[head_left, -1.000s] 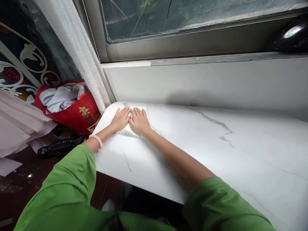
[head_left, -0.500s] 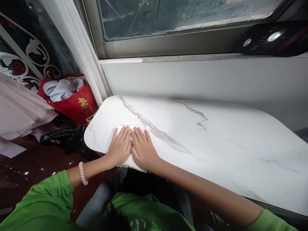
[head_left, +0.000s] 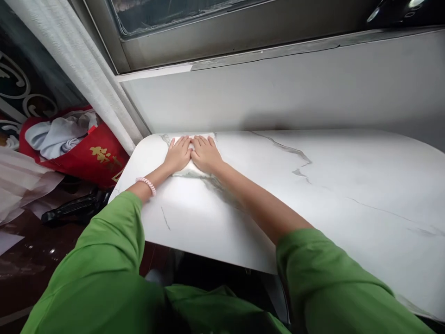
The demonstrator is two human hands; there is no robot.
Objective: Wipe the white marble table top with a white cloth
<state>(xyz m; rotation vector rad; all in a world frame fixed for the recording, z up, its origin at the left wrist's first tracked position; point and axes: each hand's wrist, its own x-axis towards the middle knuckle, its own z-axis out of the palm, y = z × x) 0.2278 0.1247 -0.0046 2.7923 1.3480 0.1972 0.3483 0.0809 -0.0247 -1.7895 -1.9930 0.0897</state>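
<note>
A white cloth (head_left: 189, 171) lies flat near the far left edge of the white marble-patterned table (head_left: 222, 232). On its left half my left hand (head_left: 178, 154) rests palm down with the fingers stretched out. My right hand (head_left: 206, 154) presses flat on the right half, fingers extended, its thumb close against the left one. Both palms cover much of the cloth. A pink coiled band (head_left: 146, 185) circles my left wrist.
Behind the table stands a pale wall panel (head_left: 208, 102) under a window frame (head_left: 208, 44). To the left are a white curtain (head_left: 79, 60), a red bag (head_left: 100, 153) with light fabric (head_left: 57, 134) inside, and a black bag (head_left: 74, 206) lower down. A dark device (head_left: 399, 14) sits at upper right.
Both hands have slid the cloth away from the table's near edge to its far edge, by the wall. The camera view has shifted too.
</note>
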